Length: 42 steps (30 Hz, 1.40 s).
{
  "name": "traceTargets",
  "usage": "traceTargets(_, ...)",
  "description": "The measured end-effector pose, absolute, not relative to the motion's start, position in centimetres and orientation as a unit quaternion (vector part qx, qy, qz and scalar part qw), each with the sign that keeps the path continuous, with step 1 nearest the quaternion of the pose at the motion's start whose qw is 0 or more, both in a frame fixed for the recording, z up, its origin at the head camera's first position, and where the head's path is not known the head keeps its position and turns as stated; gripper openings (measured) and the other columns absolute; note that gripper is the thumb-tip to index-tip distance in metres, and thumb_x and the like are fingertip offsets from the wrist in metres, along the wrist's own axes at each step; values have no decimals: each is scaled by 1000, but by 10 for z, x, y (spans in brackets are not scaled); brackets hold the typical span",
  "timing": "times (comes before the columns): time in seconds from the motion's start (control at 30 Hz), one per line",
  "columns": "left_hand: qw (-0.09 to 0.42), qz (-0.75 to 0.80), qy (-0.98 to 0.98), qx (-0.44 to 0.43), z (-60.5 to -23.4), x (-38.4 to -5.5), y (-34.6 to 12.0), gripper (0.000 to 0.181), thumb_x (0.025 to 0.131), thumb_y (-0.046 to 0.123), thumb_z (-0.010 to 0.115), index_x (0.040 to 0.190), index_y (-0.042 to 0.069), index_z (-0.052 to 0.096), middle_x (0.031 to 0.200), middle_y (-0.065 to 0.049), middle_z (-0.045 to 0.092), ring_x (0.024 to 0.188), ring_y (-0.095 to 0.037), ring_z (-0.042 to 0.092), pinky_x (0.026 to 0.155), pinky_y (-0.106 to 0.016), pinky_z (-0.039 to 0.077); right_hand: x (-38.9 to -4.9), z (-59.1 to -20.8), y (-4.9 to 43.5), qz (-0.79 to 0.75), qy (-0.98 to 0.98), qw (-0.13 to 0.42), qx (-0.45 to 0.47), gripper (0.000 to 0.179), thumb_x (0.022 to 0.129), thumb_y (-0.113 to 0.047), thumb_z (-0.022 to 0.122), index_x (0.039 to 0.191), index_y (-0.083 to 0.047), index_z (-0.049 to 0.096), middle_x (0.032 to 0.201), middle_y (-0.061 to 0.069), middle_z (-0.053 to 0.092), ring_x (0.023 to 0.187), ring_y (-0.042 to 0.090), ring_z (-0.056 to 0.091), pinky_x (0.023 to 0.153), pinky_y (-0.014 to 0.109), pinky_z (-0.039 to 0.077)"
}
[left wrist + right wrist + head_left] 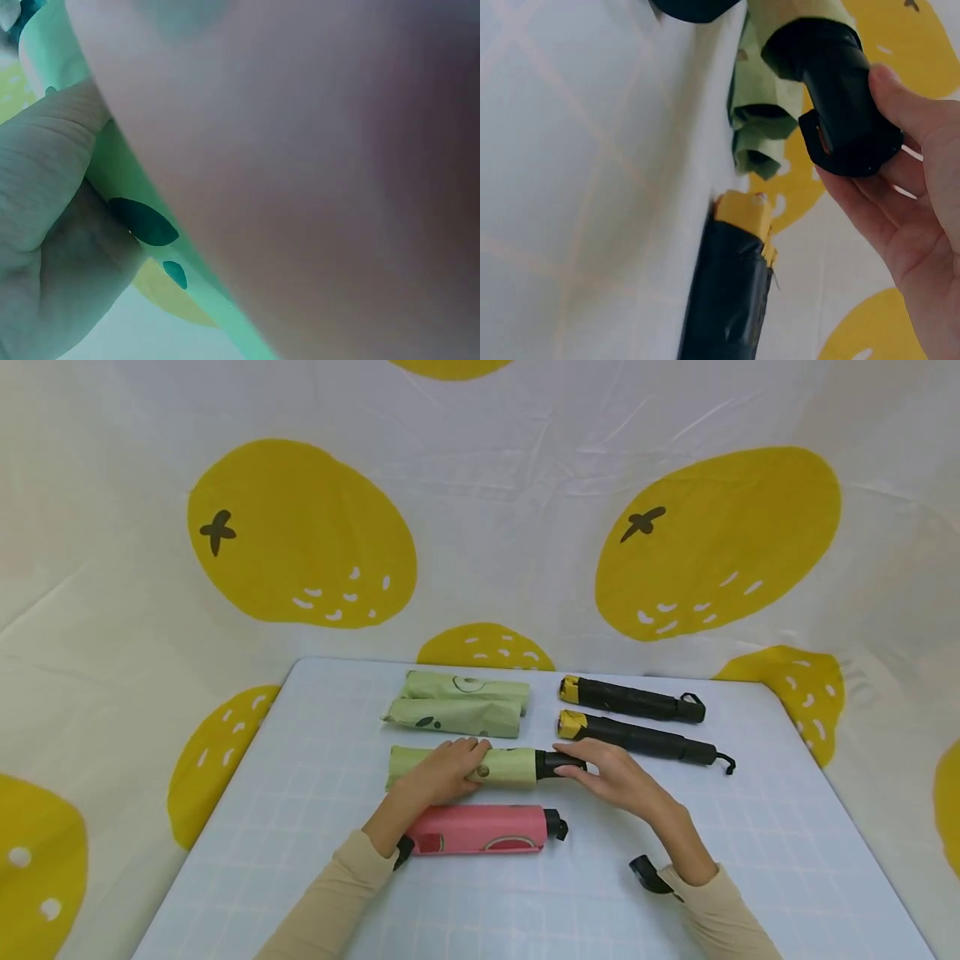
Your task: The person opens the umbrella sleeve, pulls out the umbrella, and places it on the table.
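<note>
A green folded umbrella (510, 767) with a black handle (840, 97) lies crosswise between both hands. My left hand (447, 772) grips its green fabric; in the left wrist view the thumb (52, 150) rests against the printed cloth (142, 187). The right hand (615, 774) holds the black handle between thumb and fingers, as the right wrist view shows. Just nearer to me is a pink folded umbrella (487, 829) with a watermelon print, partly behind the left forearm.
Two flat green cloth pieces (465, 714), seemingly umbrella sleeves with open ends, lie at the back. To their right are two black folded umbrellas (630, 696) with yellow ends, one in front of the other. A fruit-print curtain (510, 527) hangs behind the white table (570, 910).
</note>
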<state>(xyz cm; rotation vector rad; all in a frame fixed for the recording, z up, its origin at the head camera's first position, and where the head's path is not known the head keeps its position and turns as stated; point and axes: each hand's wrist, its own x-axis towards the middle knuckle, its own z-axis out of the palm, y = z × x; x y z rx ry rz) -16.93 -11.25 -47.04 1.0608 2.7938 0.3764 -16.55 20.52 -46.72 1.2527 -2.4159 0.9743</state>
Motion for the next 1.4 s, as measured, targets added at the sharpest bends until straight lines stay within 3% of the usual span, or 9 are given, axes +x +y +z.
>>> traceTargets(0.3, 83, 142, 923, 347, -466, -171, -118, 45, 96, 18, 74, 129, 4, 47, 121, -14, 59, 114, -31, 58, 97, -49, 48, -166, -468, 213, 347, -839, 88, 410, 40, 86, 0, 81, 125, 2, 71, 118, 9, 73, 104, 21, 69, 85, 28, 56)
traceTargets(0.57, 93, 129, 931, 329, -462, -167, -117, 51, 99, 21, 72, 137, 1, 44, 131, -19, 56, 123, -35, 54, 102, -52, 44, -163, -465, 203, 316, -862, 66, 390, 44, 87, -12, 83, 128, -1, 70, 124, 8, 71, 113, 22, 65, 92, 44, 55)
traceTargets(0.8, 90, 123, 933, 328, -462, -165, -114, 45, 100, 23, 70, 132, 2, 47, 121, -16, 56, 117, -34, 55, 96, -51, 45, -161, -466, 186, 292, -875, 36, 385, 53, 89, -21, 82, 135, -2, 65, 129, 9, 68, 119, 25, 63, 98, 46, 53)
traceTargets(1.13, 74, 99, 933, 337, -462, -163, -109, 35, 100, 24, 70, 120, 5, 49, 109, -12, 55, 109, -32, 56, 89, -47, 47, -161, -472, 172, 258, -873, 58, 410, 59, 86, -24, 85, 136, 0, 63, 127, 11, 70, 117, 28, 66, 98, 46, 53)
traceTargets(1.4, 56, 96, 933, 343, -462, -161, -109, 40, 97, 24, 74, 124, 5, 50, 113, -12, 57, 112, -31, 57, 92, -48, 49, -159, -474, 174, 258, -885, 53, 385, 57, 86, -23, 83, 135, 0, 65, 125, 11, 71, 114, 27, 67, 94, 45, 55)
